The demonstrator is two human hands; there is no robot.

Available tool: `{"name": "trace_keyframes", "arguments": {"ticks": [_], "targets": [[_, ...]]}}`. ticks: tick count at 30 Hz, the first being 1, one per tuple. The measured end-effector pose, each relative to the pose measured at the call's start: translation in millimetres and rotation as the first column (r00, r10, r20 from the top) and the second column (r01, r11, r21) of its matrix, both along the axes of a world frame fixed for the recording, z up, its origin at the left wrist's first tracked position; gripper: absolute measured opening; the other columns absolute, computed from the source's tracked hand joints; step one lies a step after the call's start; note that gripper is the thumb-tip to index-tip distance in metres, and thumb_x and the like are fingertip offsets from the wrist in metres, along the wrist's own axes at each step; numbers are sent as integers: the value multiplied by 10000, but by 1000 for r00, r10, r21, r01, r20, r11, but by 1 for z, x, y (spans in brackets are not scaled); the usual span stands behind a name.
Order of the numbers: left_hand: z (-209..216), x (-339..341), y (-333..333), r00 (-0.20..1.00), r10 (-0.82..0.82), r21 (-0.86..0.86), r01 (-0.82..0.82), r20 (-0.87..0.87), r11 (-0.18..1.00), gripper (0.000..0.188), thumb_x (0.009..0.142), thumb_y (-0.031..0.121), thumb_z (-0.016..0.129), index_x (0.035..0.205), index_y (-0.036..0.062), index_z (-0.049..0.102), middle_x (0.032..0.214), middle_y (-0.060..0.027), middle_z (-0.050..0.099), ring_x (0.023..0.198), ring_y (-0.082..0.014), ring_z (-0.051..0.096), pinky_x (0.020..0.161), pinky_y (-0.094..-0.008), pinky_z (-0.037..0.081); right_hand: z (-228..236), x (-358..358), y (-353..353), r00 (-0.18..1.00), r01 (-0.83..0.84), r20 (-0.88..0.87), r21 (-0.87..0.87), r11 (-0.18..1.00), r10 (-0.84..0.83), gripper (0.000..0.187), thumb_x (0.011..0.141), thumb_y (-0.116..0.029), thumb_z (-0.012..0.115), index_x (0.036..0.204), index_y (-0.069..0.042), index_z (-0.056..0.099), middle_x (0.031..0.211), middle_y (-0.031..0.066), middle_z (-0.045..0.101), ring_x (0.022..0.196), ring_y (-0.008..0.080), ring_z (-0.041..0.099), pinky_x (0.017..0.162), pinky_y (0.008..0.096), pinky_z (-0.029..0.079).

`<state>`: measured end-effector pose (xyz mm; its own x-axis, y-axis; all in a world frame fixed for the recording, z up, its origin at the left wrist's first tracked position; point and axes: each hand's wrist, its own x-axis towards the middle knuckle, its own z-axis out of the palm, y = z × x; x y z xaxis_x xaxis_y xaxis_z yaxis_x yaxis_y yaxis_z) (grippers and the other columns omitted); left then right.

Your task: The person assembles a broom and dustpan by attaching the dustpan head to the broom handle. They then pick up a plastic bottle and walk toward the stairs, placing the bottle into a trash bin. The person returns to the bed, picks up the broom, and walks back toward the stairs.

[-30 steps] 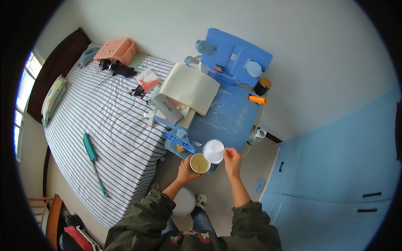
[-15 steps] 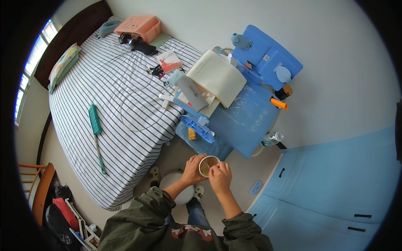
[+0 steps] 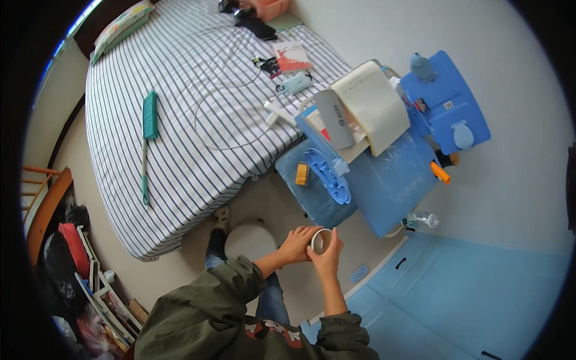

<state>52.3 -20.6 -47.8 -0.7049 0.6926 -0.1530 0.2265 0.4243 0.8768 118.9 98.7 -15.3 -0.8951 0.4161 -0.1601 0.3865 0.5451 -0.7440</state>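
Note:
A round cup (image 3: 322, 239) with a pale rim is held between both my hands, its mouth facing up and tilted. My left hand (image 3: 295, 246) closes round its left side. The fingers of my right hand (image 3: 327, 257) press against its near and right side. What lies inside the cup is too dim to make out. Below the hands, a round white stool (image 3: 246, 241) stands on the floor beside my legs.
Ahead right is a blue desk (image 3: 390, 192) bearing an open book (image 3: 373, 108) and a grey case (image 3: 334, 119). A blue padded seat (image 3: 324, 211) holds a yellow-orange block (image 3: 302, 174). On the left, a green brush (image 3: 150, 117) lies on the striped bed (image 3: 186, 150). Light-blue cabinets (image 3: 420, 294) line the right.
The whole view has swung, so bed and desk appear further right or higher. My right hand has come from over the cup's rim to grip its near side. The left hand keeps its hold.

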Motion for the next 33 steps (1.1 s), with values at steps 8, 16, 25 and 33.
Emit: {"name": "trace_keyframes", "arguments": {"ticks": [8, 16, 25, 33], "targets": [[-59, -15, -39, 926, 298, -9, -305, 232, 952, 763, 696, 147, 685, 1348, 162, 290, 1217, -137, 452, 1059, -307, 480, 872, -404, 406, -119, -64, 91, 984, 173, -41, 424, 889, -172, 899, 625, -222, 776, 1335, 10, 275, 1143, 247, 402, 1119, 408, 361, 955, 466, 331], [-131, 18, -155, 813, 467, -254, -398, 347, 882, 582, 737, 154, 651, 1256, 114, 389, 941, -115, 581, 764, -260, 610, 689, -372, 492, -151, -94, 105, 996, 86, -8, 413, 907, -91, 916, 655, -346, 769, 1346, 9, 282, 1365, 257, 295, 1231, 426, 276, 1028, 494, 207], [-118, 12, -218, 820, 504, -272, -437, 273, 857, 448, 732, 100, 631, 1148, 60, 472, 884, -110, 581, 731, -232, 606, 673, -342, 488, -140, -150, 32, 950, -306, 77, 412, 858, 302, 616, 792, -27, 554, 1350, -23, 293, 1341, 243, 323, 1188, 414, 375, 1001, 449, 304], [-118, 19, -252, 744, 543, -289, -462, 389, 839, 341, 743, 85, 625, 1066, 28, 533, 821, -101, 602, 727, -212, 620, 674, -316, 489, -241, -202, 71, 930, 178, 245, 346, 921, -272, 485, 738, 17, 609, 1188, -96, 469, 1194, 229, 413, 1083, 389, 445, 938, 431, 368]]}}
